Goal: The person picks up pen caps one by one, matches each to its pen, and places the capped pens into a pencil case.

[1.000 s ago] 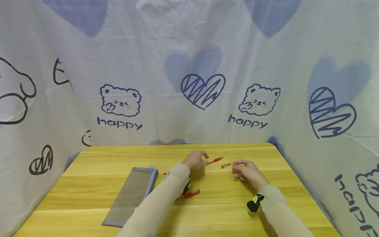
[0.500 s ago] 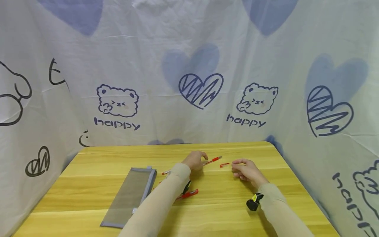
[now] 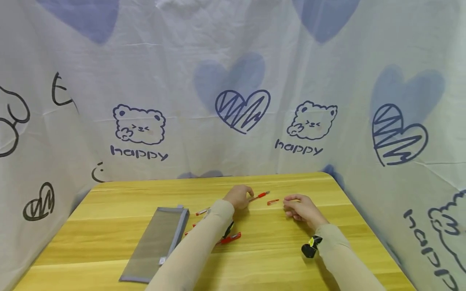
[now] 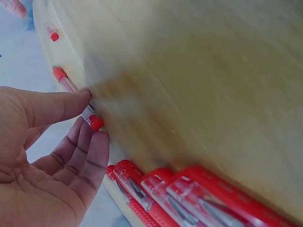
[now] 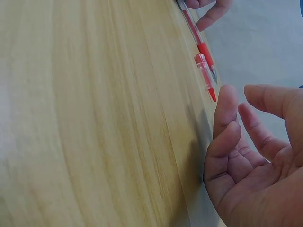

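Observation:
My left hand [image 3: 238, 197], toward the far side of the table, pinches the rear part of an uncapped red gel pen [image 3: 262, 195] between thumb and fingers. The pen's tip points to the right. Beside that tip lies its loose clear-and-red cap [image 3: 272, 202], apart from the pen. My right hand [image 3: 303, 208] hovers just right of the cap with loosely bent fingers. Nothing lies between its thumb and fingers in the right wrist view. Several capped red pens [image 4: 213, 194] lie in a row near my left hand, partly hidden by the left sleeve in the head view.
A grey mesh zip pouch [image 3: 153, 238] lies flat on the wooden table [image 3: 276, 266], left of the pens. A white curtain [image 3: 182, 81] printed with hearts and bears hangs behind the table and along its sides.
The head view has turned slightly, so the table things slide a little to the left in it. Both hands keep nearly the same pose, the left still on the pen.

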Demonstrator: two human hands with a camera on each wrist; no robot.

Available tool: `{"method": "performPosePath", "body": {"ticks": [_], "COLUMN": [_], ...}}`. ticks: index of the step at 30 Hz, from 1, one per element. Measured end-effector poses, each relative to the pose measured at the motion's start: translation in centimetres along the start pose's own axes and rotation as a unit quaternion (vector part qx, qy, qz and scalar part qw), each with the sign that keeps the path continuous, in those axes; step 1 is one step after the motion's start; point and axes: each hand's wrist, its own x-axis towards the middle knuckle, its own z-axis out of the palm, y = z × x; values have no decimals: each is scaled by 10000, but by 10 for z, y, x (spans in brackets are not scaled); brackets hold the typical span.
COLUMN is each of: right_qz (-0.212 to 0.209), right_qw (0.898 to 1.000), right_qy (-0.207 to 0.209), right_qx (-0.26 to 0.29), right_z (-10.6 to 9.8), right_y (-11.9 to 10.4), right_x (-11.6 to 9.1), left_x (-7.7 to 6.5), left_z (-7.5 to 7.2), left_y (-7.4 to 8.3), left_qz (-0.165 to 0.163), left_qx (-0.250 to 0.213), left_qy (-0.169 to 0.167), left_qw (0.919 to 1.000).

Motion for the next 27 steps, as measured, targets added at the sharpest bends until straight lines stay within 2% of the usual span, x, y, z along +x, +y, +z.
{"method": "performPosePath", "body": {"ticks": [6, 13, 27], "right_qz": [-58, -34, -101], "right_qw": [10000, 9998, 9994], "right_qy": [4, 66, 24], "right_qx": [20, -203, -319], "right_z": [3, 5, 8], "right_y": [0, -2, -4], "right_x": [1, 1, 1], "left_x": [-1, 1, -7], "left_z": [-1, 0, -9], "left_y": [-3, -9, -10], "left_qz": [-11, 28, -72], "left_qx": [-9, -62, -22], "left_qy": [27, 22, -474], "left_qw": [10000, 10000, 9988]}}
